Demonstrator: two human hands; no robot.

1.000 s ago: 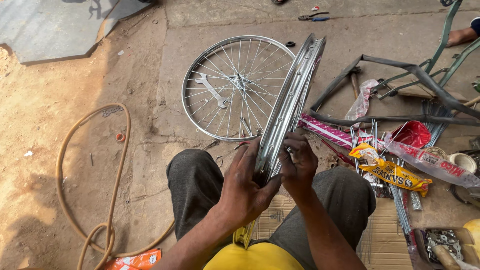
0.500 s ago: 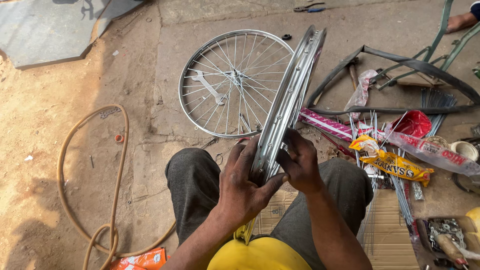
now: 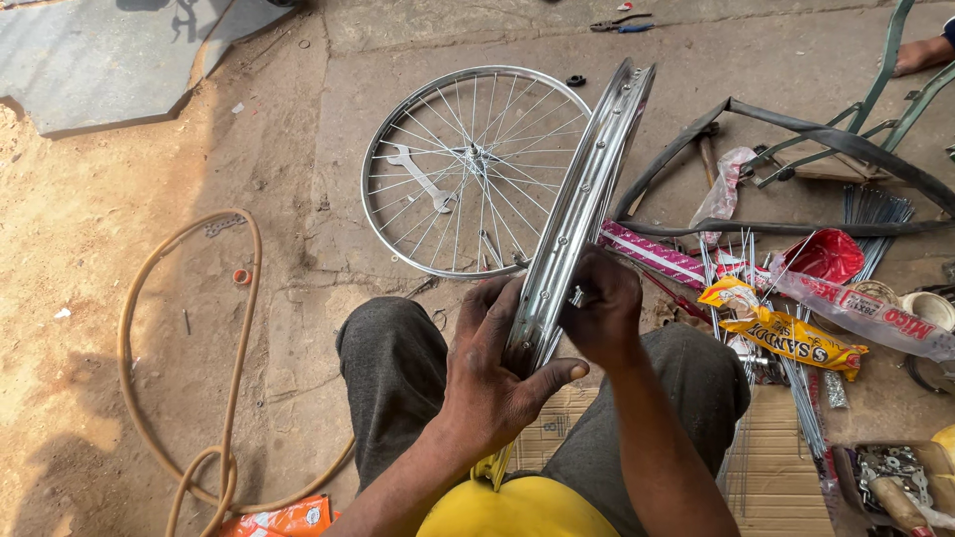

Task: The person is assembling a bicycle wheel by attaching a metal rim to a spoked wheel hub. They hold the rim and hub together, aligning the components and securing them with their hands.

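Observation:
A bare shiny bicycle rim (image 3: 587, 189) stands on edge between my knees, leaning away from me. My left hand (image 3: 492, 373) grips its near part from the left, thumb stretched across to the right. My right hand (image 3: 600, 310) pinches the rim's inner side, fingers closed around a small fitting I cannot make out. Flat on the concrete just behind lies a spoked wheel (image 3: 468, 169) with a wrench (image 3: 420, 179) resting on its spokes.
A tan hose (image 3: 189, 378) loops over the dirt at left. To the right lie a black tyre (image 3: 796, 149), loose spokes (image 3: 796, 388), a yellow packet (image 3: 776, 333), red wrappers, and a box of small parts (image 3: 895, 472). Pliers (image 3: 622, 22) lie far back. Another person's foot (image 3: 920, 52) shows at top right.
The view has shifted slightly. My right hand slid a little along the rim's inner side; my left hand keeps its grip.

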